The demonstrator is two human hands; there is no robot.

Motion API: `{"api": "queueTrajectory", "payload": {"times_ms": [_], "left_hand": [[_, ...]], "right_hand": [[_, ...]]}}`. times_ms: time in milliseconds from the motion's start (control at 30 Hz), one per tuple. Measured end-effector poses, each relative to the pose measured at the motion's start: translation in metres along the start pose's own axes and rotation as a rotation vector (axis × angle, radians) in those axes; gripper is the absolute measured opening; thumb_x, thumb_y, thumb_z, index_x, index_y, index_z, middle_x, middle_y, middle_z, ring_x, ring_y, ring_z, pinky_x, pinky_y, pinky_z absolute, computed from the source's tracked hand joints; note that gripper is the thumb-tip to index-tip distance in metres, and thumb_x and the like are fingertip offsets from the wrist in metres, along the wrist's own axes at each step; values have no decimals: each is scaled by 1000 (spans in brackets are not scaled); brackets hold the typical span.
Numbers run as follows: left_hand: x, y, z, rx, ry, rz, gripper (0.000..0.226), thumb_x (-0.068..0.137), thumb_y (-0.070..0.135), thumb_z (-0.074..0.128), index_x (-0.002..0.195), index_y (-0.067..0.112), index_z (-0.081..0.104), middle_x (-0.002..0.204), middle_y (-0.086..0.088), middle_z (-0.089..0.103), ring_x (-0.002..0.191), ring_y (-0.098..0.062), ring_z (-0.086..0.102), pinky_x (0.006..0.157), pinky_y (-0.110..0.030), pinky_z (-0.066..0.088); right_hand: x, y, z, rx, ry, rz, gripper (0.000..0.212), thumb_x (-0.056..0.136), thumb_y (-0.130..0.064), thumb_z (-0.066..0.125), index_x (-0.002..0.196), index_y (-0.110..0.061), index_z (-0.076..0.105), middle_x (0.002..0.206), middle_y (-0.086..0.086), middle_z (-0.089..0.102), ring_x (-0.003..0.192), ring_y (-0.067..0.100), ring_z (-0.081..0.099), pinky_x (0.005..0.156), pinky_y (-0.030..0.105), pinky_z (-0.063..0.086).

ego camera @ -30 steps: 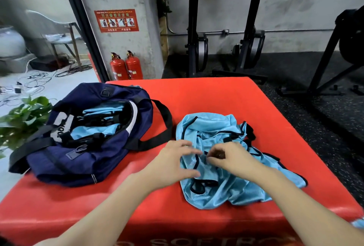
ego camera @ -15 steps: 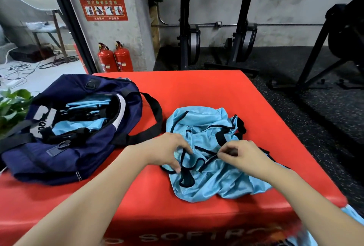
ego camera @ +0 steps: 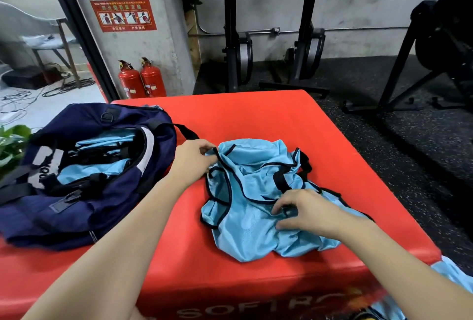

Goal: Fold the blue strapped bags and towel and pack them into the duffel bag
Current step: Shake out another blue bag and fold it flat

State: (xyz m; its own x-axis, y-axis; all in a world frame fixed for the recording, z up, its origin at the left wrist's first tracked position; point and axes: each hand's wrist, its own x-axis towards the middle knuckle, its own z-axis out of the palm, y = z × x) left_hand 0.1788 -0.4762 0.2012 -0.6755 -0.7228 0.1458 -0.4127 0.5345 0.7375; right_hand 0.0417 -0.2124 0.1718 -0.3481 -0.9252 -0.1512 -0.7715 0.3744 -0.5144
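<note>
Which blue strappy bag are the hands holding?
The crumpled light blue bag lying loose on the red mat. The left hand and right hand both grip it; the others sit packed in the navy duffel.

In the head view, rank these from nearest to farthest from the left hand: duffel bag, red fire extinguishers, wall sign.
From the left hand:
1. Duffel bag, right beside it on the left, on the red mat.
2. Red fire extinguishers, on the floor beyond the mat's far left corner.
3. Wall sign, high on the pillar above the extinguishers.
</note>
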Motion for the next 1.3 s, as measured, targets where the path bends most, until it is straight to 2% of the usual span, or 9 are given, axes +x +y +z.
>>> {"api": "queueTrajectory", "payload": {"times_ms": [100,300,367,467,600,933,1033,1100,1300], "left_hand": [[-9,-8,-7,13,-35,6,24,75,18,83,92,33,74,89,13,74,87,-8,68,86,-32,54],[-47,5,-18,30,179,118,32,86,11,71,115,26,71,109,16,66,108,-6,61,101,-30,47],[-67,20,-12,-25,175,184,28,87,23,75,114,27,71,106,18,68,100,-1,62,95,-28,50],[-95,38,6,-115,-58,187,61,76,40,85,131,34,60,106,21,66,91,3,62,82,-12,48],[-97,38,19,-157,-99,155,73,78,19,82,140,39,48,62,15,56,57,-1,50,62,-15,40],[-39,10,-26,-371,165,30,48,81,1,73,108,39,65,72,11,72,73,-7,62,83,-29,51],[-24,-4,-35,-375,254,-21,39,84,4,69,114,28,67,76,8,72,67,-1,61,74,-20,49],[-16,-16,-37,-341,316,-55,36,83,12,68,112,34,67,84,8,75,71,-4,63,80,-29,52],[-27,-11,-25,-62,388,46,48,84,-4,51,123,19,65,116,8,62,112,-17,60,106,-36,43]], "right_hand": [[8,-6,0,58,75,-37,2,85,-32,77,86,-32,76,83,-16,71,77,1,62,74,23,48],[25,-27,-7,401,321,-87,10,90,-15,73,85,-23,70,79,-10,71,75,4,66,73,22,49],[31,-37,-8,502,379,-99,11,90,-12,72,85,-21,69,73,-7,70,65,4,63,66,20,47],[39,-49,-13,625,464,-112,10,90,-12,73,84,-19,70,76,6,72,64,15,60,61,35,48],[41,-53,-20,727,562,-136,10,88,-10,74,85,-20,73,84,1,74,77,13,65,74,35,50],[19,-24,-21,465,496,-22,18,83,-29,82,96,-22,72,90,-13,74,82,-3,67,76,8,46],[16,-9,-19,311,477,23,17,84,-31,81,96,-25,71,89,-14,72,80,-4,66,74,8,46],[14,0,-20,272,488,44,16,84,-26,80,96,-25,70,88,-13,72,79,-5,64,72,7,45],[9,16,-27,72,351,116,15,87,-14,72,95,-26,71,95,-11,72,89,5,66,85,25,50]]}}
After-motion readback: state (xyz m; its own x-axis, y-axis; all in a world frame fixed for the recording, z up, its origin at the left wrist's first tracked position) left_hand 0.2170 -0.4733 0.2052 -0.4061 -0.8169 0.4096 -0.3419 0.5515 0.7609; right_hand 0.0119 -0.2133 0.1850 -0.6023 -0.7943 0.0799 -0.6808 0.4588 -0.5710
